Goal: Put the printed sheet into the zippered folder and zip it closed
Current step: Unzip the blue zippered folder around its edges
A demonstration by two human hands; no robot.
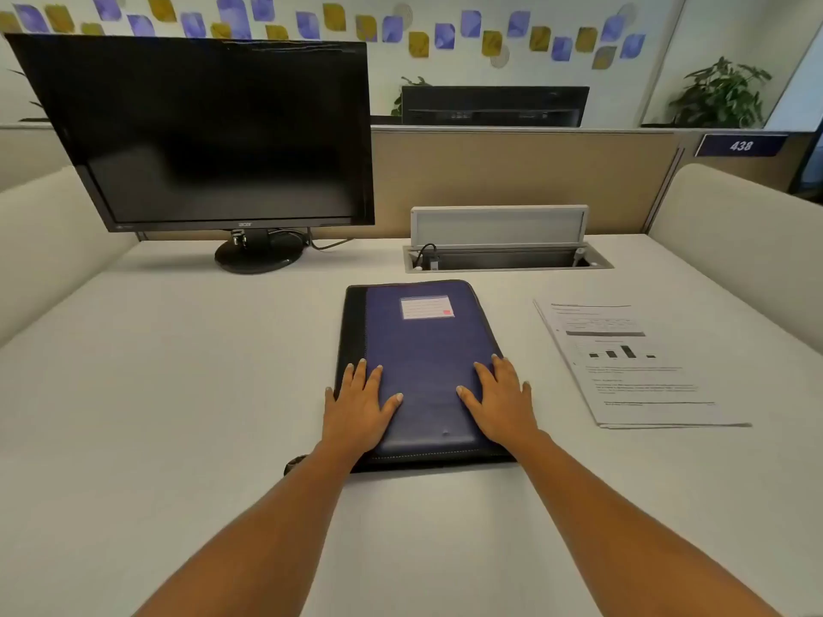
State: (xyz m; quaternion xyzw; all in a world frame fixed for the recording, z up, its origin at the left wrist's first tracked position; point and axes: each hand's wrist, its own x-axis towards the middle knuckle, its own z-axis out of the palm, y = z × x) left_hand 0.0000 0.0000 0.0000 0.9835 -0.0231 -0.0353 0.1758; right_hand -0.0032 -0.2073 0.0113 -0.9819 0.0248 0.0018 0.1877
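A dark blue zippered folder [425, 349] with a black spine and a small label lies closed and flat in the middle of the white desk. My left hand [358, 405] rests palm down on its near left part, fingers spread. My right hand [501, 400] rests palm down on its near right part, fingers spread too. Neither hand holds anything. The printed sheet [632, 362], with text and a small bar chart, lies flat on the desk to the right of the folder, apart from it.
A black monitor [200, 131] on a round stand occupies the far left of the desk [178, 371]. An open cable hatch [503, 251] with a raised lid sits behind the folder. Padded partitions [730, 242] line both sides and the back.
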